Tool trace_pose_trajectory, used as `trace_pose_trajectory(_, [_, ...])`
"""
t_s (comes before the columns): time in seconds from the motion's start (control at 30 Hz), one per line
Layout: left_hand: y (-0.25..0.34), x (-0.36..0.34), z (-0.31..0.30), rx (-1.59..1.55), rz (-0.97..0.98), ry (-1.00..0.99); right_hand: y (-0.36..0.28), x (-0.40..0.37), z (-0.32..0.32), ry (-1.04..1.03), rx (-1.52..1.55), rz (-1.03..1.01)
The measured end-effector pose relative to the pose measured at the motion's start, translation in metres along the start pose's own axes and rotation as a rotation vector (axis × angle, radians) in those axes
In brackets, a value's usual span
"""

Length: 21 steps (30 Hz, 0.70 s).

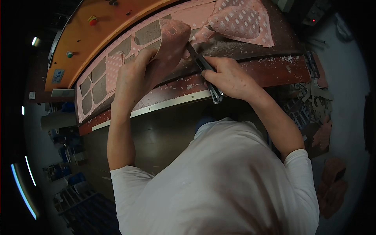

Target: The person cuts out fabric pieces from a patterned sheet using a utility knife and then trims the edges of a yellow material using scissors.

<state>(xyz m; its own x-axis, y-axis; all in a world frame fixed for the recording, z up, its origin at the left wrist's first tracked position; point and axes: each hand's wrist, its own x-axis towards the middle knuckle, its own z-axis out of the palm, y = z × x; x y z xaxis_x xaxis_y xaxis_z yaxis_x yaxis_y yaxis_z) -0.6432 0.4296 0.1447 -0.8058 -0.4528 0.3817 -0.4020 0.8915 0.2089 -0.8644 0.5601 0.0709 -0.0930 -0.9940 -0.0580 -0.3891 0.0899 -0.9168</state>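
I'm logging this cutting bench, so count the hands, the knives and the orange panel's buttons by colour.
Hands: 2, left hand gripping the pink sheet, right hand gripping the knife
Knives: 1
Red button: 1
Green button: 1
Total: 5
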Motion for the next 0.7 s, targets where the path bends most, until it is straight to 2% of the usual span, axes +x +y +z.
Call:
trace_pose_trajectory(0.1, [-0.002, -0.002, 0.000, -0.017, -0.033, -0.004, -0.006, -0.009, -0.009, -0.079, 0.009, 0.097])
trace_pose_trajectory(0.2, [0.000, -0.002, -0.004, 0.010, -0.069, -0.001, -0.007, -0.010, -0.006, 0.003, 0.043, 0.091])
trace_pose_trajectory(0.3, [-0.005, 0.000, -0.006, -0.019, -0.130, 0.044, -0.004, -0.012, -0.002, 0.177, 0.143, -0.034])
trace_pose_trajectory(0.4, [-0.025, -0.002, -0.003, -0.096, -0.235, 0.096, -0.006, -0.018, -0.010, 0.206, 0.313, 0.014])
trace_pose_trajectory(0.63, [-0.061, -0.004, 0.009, -0.391, -0.389, 0.140, -0.001, -0.027, -0.020, 0.213, 0.371, 0.010])
trace_pose_trajectory(0.7, [-0.067, -0.004, 0.011, -0.380, -0.396, 0.117, 0.001, -0.035, -0.020, 0.220, 0.413, 0.028])
